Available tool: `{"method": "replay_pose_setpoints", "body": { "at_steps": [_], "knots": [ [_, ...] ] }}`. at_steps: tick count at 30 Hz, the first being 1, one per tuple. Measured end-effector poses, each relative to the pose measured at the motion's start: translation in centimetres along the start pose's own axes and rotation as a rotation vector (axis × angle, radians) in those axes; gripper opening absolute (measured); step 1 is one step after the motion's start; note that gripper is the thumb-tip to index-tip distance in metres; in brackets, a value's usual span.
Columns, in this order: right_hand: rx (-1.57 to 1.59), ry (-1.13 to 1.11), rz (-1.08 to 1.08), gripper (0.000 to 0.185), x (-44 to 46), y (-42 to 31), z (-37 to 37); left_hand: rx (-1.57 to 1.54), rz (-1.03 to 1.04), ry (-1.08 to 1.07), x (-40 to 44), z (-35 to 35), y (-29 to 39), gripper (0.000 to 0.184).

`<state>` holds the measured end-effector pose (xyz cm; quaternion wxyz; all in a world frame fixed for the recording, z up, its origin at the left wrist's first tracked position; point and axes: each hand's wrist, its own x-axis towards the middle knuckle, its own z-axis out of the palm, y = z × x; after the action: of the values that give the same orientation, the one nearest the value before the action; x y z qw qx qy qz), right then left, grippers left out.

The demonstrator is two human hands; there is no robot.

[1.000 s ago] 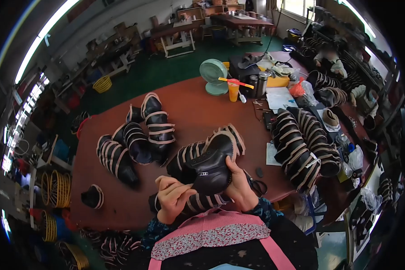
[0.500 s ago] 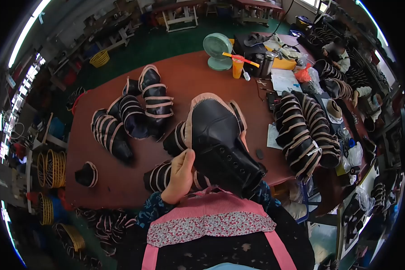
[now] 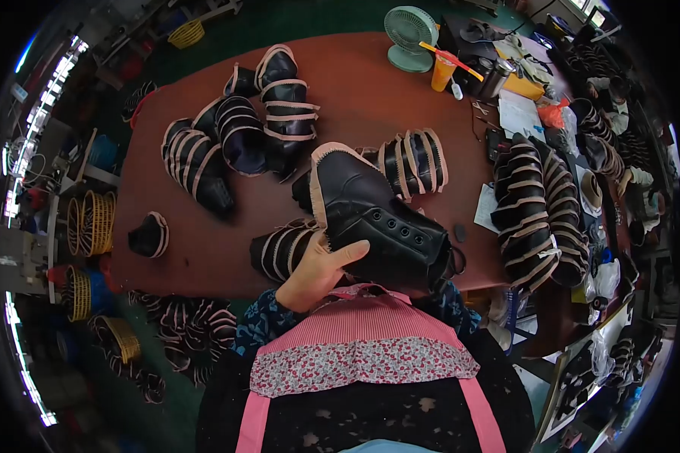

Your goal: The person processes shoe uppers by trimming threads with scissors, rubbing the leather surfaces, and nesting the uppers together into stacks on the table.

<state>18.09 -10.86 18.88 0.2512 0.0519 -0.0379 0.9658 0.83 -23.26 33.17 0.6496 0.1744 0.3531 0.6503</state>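
A black leather shoe upper (image 3: pixel 370 215) with eyelets and a tan toothed edge is held above the near side of the table. My left hand (image 3: pixel 321 270) grips its lower left edge, thumb on top of the leather and fingers underneath. My right hand is hidden behind the upper; only its blue patterned sleeve (image 3: pixel 453 306) shows. Behind the upper, a stack of black uppers (image 3: pixel 414 164) with tan edges lies on the table. Another stack (image 3: pixel 283 249) lies just left of my left hand.
More stacked uppers lie on the red-brown table (image 3: pixel 340 90) at left (image 3: pixel 242 136) and right (image 3: pixel 525 219). A single small piece (image 3: pixel 149 234) is near the left edge. A green fan (image 3: pixel 412 38), orange drink cup (image 3: pixel 443 73) and papers (image 3: pixel 517 113) stand at the back right. A co-worker's sleeve (image 3: pixel 641 177) is at far right.
The view has tilted down and shifted. The held upper has been lowered and turned more sideways, uncovering the stack behind it. My left hand has moved from its edge further onto the leather.
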Motion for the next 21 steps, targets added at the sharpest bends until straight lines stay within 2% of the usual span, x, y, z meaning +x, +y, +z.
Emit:
{"method": "replay_pose_setpoints", "body": {
  "at_steps": [1,3,4,5,7,8,9,10,11,12,13,14,16,17,18,19,20,21],
  "knots": [
    [0.001,0.01,-0.012,0.058,0.2,0.5,0.0,0.06,0.036,0.002,-0.2,-0.5,-0.2,0.038],
    [-0.57,0.117,-0.332,0.052,0.0,0.8,0.2,0.102,0.098,0.006,-0.2,-1.0,-0.2,0.051],
    [-0.066,0.321,-0.1,0.04,-1.0,-0.6,-4.0,-0.026,0.145,-0.009,-0.6,-0.1,0.4,0.052],
    [-0.759,0.577,-0.355,0.027,-0.1,0.0,-3.8,-0.155,0.191,-0.014,-1.1,0.4,1.1,0.053],
    [-1.323,0.814,-0.215,0.016,1.0,-5.1,-1.8,-0.195,0.175,-0.018,-1.5,-2.2,0.7,0.053],
    [-1.669,0.904,-0.498,0.019,-0.5,-7.6,-5.9,-0.176,0.297,-0.096,-1.9,-2.0,1.0,0.053],
    [-1.964,1.053,-0.637,0.019,-2.6,-10.6,-9.9,-0.147,0.431,-0.167,-2.4,-2.0,1.4,0.053],
    [-2.139,1.278,-0.685,0.026,-4.7,-12.3,-11.2,-0.436,0.172,0.017,-3.0,-3.0,1.6,0.052],
    [-2.273,1.487,-0.485,0.038,-6.8,-13.7,-13.2,-0.269,0.15,0.021,-3.0,-3.1,1.8,0.051],
    [-2.146,1.653,-0.234,0.054,-8.7,-15.0,-15.9,-0.103,0.134,0.027,-2.7,-2.6,1.9,0.05],
    [-2.211,1.774,-0.057,0.067,-9.7,-15.5,-18.3,-0.172,0.137,-0.009,-2.6,-0.9,2.4,0.042],
    [-2.229,1.76,-0.058,0.07,-10.2,-15.3,-18.0,-0.165,0.175,-0.001,-2.6,-1.0,2.2,0.042],
    [-2.069,1.598,0.059,0.061,-10.7,-16.6,-18.3,0.399,0.367,-0.08,-2.4,-1.5,1.4,0.035],
    [-2.069,1.581,0.046,0.061,-9.4,-16.8,-18.8,0.513,0.473,-0.072,-2.3,-1.2,1.5,0.03],
    [-2.02,1.588,-0.118,0.056,-8.7,-16.4,-18.8,0.524,0.468,-0.079,-2.1,-1.2,1.5,0.03],
    [-1.969,1.597,-0.275,0.052,-8.1,-16.3,-18.2,0.363,0.431,-0.104,-1.9,-1.3,1.2,0.032],
    [-1.99,1.428,-0.418,0.042,-6.3,-15.7,-16.4,0.198,0.397,-0.128,-1.5,-1.3,0.9,0.035],
    [-1.765,1.271,-0.456,0.036,-3.6,-13.8,-11.4,0.196,0.389,-0.134,-1.4,-0.9,1.1,0.035]
  ]
}}
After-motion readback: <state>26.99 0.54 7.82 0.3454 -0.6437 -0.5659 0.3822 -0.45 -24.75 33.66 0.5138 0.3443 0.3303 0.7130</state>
